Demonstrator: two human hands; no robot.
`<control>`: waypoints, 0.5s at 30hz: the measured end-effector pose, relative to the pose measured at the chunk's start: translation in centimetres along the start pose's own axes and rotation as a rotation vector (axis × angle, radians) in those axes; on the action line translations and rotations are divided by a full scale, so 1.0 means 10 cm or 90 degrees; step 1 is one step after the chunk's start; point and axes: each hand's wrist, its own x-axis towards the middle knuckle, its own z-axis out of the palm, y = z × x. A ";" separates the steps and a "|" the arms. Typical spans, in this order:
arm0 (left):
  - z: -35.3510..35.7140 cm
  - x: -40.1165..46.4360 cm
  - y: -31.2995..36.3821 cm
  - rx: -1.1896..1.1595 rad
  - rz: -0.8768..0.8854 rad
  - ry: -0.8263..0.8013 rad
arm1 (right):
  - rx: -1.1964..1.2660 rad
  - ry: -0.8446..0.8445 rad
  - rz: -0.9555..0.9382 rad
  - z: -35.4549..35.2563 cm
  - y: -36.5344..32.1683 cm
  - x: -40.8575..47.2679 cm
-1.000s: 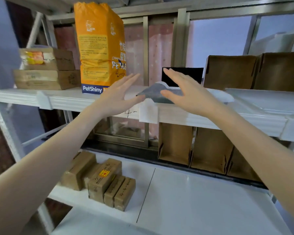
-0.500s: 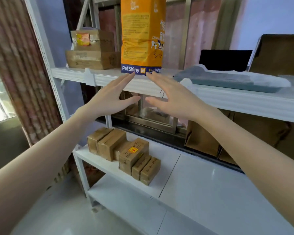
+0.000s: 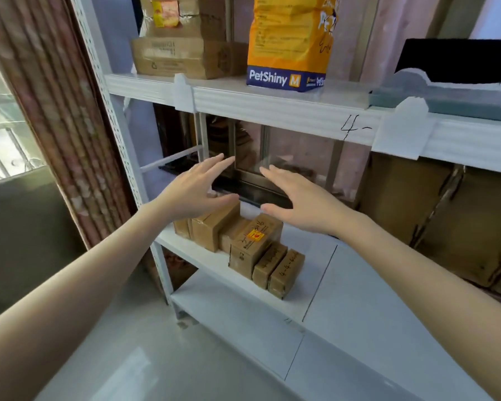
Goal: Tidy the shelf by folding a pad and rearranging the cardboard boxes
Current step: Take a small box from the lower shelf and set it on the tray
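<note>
Several small brown cardboard boxes [image 3: 243, 247] lie in a cluster at the left end of the lower white shelf [image 3: 339, 287]. My left hand [image 3: 197, 188] hovers just above the rear boxes, fingers apart and holding nothing. My right hand [image 3: 297, 199] is level with it, a little to the right, also spread and empty. The folded grey and white pad [image 3: 446, 96] lies on the upper shelf [image 3: 272, 108] at the right, away from both hands.
An orange PetShiny bag [image 3: 289, 41] and two stacked cardboard boxes [image 3: 182, 44] stand on the upper shelf. Large open cardboard bins [image 3: 434, 215] fill the back right of the lower shelf. A curtain [image 3: 49, 105] and the shelf's upright post [image 3: 113, 117] are on the left.
Both hands have left the pad on the upper shelf and dropped down and left, to just above the small boxes on the lower shelf. The view has swung left and down.
</note>
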 end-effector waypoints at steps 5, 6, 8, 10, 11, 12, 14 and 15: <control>0.39 0.22 -0.53 -0.001 -0.007 -0.074 | 0.021 -0.054 0.083 0.47 0.14 0.39; 0.47 0.27 -0.63 0.000 -0.004 -0.088 | 0.019 -0.063 0.099 0.57 0.16 0.48; 0.64 0.37 -0.88 0.000 0.004 -0.118 | 0.016 -0.078 0.129 0.76 0.21 0.66; 0.81 0.47 -1.11 0.001 0.024 -0.136 | 0.022 -0.092 0.150 0.95 0.26 0.83; 0.89 0.53 -1.22 0.004 0.034 -0.143 | 0.025 -0.097 0.159 1.04 0.29 0.92; 0.98 0.58 -1.32 0.006 0.038 -0.151 | 0.026 -0.102 0.168 1.14 0.32 1.00; 1.15 0.68 -1.49 0.007 0.043 -0.173 | 0.031 -0.109 0.185 1.33 0.39 1.16; 1.24 0.73 -1.57 0.011 0.046 -0.183 | 0.035 -0.110 0.193 1.43 0.42 1.23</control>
